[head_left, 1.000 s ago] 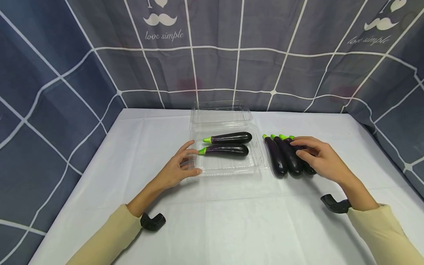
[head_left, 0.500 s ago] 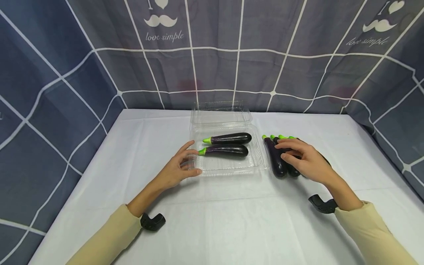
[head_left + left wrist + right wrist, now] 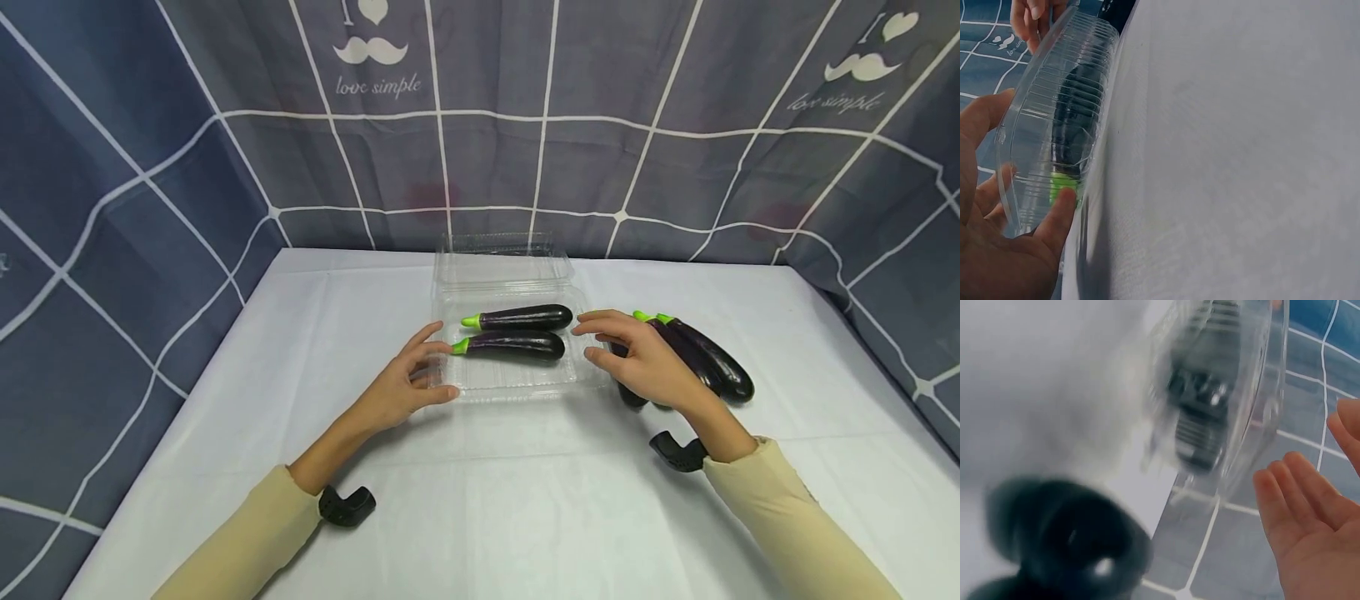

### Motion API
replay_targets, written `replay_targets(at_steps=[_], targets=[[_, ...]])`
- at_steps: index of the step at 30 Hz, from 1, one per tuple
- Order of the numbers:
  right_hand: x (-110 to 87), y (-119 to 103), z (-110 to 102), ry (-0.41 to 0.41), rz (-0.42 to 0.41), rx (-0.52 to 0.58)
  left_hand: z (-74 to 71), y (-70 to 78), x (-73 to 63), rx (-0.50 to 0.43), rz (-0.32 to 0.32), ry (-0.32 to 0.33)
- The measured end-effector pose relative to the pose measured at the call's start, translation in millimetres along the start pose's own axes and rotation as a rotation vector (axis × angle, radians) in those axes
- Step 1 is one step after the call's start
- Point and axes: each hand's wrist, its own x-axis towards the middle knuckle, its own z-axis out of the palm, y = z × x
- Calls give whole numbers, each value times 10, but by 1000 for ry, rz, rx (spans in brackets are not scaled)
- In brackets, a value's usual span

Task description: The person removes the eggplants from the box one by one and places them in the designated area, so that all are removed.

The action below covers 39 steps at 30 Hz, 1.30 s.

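Note:
A clear plastic clamshell container [image 3: 480, 379] lies open on the white table, its lid raised at the back. In it are two dark purple eggplants with green stems, a rear eggplant [image 3: 534, 317] and a front eggplant [image 3: 517, 344]. My left hand [image 3: 393, 390] rests at the container's left edge, thumb and fingers spread against its wall [image 3: 1029, 131]. Over the loose eggplants, beside the container's right edge, my right hand [image 3: 648, 358] hovers with nothing in its grasp. Loose eggplants [image 3: 722, 367] lie to the right, some partly hidden beneath that hand.
A white cloth covers the table [image 3: 480, 517]. A dark grid-patterned curtain [image 3: 495, 167] stands behind it and along both sides. A black wrist mount [image 3: 347, 507] sits on the left wrist, another black mount [image 3: 678, 452] on the right.
My right hand has moved left, from the far side of the loose eggplants towards the container's right edge. The left hand and both eggplants in the container have stayed put.

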Motion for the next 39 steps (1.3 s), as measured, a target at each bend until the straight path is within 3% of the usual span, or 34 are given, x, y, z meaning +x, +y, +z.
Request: replay_targets(at_steps=[16,25,39], targets=[[327,-51,431,-55,-35,10,6,-1,6,0,-9,1],[454,20,572,-40,11,35,15,0,9,-8,-11,5],[481,78,687,-91,-7,-6,21,-5,10,-37,2,5]])
